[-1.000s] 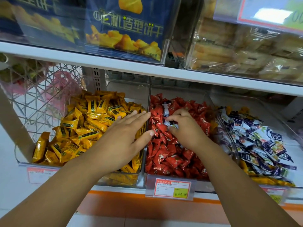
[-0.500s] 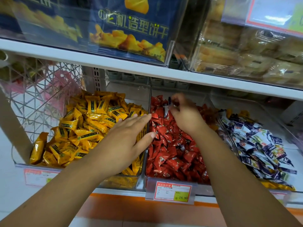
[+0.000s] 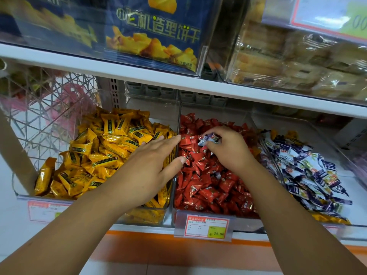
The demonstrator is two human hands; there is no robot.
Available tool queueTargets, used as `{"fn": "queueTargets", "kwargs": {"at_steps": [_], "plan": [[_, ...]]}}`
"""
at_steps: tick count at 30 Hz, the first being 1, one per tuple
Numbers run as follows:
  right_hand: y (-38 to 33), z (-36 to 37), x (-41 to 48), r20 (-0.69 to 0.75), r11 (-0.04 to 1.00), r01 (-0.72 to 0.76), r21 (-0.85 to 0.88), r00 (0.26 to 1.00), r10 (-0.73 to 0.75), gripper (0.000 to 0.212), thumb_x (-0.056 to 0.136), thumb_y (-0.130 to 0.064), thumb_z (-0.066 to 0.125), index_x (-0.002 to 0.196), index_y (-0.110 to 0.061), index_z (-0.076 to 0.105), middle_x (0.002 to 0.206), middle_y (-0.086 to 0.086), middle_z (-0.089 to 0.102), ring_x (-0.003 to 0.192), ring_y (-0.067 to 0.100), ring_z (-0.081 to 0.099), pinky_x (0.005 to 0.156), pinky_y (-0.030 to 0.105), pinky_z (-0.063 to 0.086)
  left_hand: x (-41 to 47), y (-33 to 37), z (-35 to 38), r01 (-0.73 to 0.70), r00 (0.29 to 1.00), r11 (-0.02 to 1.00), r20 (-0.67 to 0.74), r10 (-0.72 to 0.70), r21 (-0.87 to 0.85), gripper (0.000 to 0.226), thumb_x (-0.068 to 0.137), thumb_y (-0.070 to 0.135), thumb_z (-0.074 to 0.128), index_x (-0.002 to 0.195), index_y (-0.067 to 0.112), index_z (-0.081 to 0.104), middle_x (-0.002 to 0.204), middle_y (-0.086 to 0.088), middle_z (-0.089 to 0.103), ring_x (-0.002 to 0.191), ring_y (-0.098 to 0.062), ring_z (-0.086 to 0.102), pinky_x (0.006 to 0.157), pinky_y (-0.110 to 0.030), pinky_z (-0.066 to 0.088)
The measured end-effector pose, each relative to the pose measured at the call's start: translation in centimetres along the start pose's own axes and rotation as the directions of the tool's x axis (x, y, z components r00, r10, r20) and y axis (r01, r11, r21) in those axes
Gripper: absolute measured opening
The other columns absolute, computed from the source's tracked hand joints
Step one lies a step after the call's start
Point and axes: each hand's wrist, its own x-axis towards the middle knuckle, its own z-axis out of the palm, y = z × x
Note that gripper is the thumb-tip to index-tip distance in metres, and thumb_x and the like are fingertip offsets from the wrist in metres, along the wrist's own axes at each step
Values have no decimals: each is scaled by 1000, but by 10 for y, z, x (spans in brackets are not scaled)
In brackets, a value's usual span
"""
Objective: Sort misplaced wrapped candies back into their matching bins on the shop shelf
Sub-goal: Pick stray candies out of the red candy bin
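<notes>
Three clear bins stand side by side on the lower shelf. The left bin [image 3: 147, 213] holds yellow candies [image 3: 103, 151], the middle bin [image 3: 179, 108] red candies [image 3: 206, 187], the right bin [image 3: 357, 225] blue-and-white candies [image 3: 303, 167]. My right hand [image 3: 228, 149] hovers over the red pile and pinches a blue-and-white candy [image 3: 208, 138] in its fingertips. My left hand [image 3: 151, 167] lies flat with straight fingers over the divider between the yellow and red bins. Some yellow wrappers [image 3: 327, 219] show under the blue-and-white pile at its front.
A red-and-yellow price tag [image 3: 206, 227] hangs on the shelf's front edge below the red bin. An upper shelf board [image 3: 178, 80] runs close above the bins, carrying blue biscuit packs [image 3: 155, 28] and wrapped pastries [image 3: 297, 62]. A wire basket [image 3: 39, 108] stands at the left.
My right hand dug into the red pile, rose toward the back with a blue-and-white candy, and now holds it over the pile. The left hand has hardly moved.
</notes>
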Motion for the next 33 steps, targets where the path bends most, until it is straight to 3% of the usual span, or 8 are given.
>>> {"fn": "queueTargets", "kwargs": {"at_steps": [3,8,13,16,21,25,28,33], "plan": [[-1,-16,-12,-24,998,-38,58,999,39,16,91,-15,63,102,-24,70,64,-15,53,49,3,45,44,12,33,-2,0,0,1,1000,1000,-10,-1,-7,71,84,61,23,151,39,11,138,31,4,134,11,-5,120,-28,2],[-5,-48,-33,-53,998,-28,60,998,31,14,91,-20,65,99,-31,70,65,-14,54,45,1,46,40,10,31,-1,-1,2,-11,999,1000,-53,11,-3,73,85,64,23,151,36,15,141,29,10,138,8,-1,117,-20,3],[16,-93,-49,-271,992,-120,-45,957,104,9,90,-24,65,94,-32,66,73,-24,54,60,-7,51,53,4,36,0,2,3,-3,998,1000,-64,3,-1,77,81,63,24,152,33,16,155,18,17,136,10,0,111,-15,3],[38,-116,-59,-333,963,-256,-85,918,215,8,91,-23,65,97,-25,69,82,-8,64,73,8,56,64,22,38,1,6,5,-2,998,1000,-63,3,18,80,78,64,23,152,33,14,157,15,14,136,9,-1,114,-18,3],[30,-116,-70,-182,900,-269,-344,959,217,44,85,-34,71,127,-25,61,123,5,62,119,28,48,98,36,38,1,7,7,-2,998,1000,-62,3,17,84,76,68,22,152,34,13,158,14,14,144,2,3,116,-21,7],[-5,-83,-67,96,976,51,-210,995,-31,13,88,-29,67,100,-30,72,97,-18,62,96,1,49,90,25,40,0,7,6,-10,998,1000,-67,10,10,80,78,65,25,152,36,14,155,19,14,142,4,3,114,-18,6],[-4,-46,-60,353,956,132,-263,935,-32,22,92,-27,63,113,-30,69,114,-11,62,109,6,45,87,20,32,1,7,6,-14,997,1000,-72,14,-3,78,79,64,27,152,37,14,144,28,10,135,10,1,111,-15,4],[6,-23,-50,396,954,124,-273,918,-6,30,88,-19,65,116,-30,66,120,-5,55,122,15,42,101,31,38,-1,6,4,-21,998,1000,-60,20,-20,78,79,63,28,152,39,13,138,31,6,133,12,0,109,-13,3]]}}
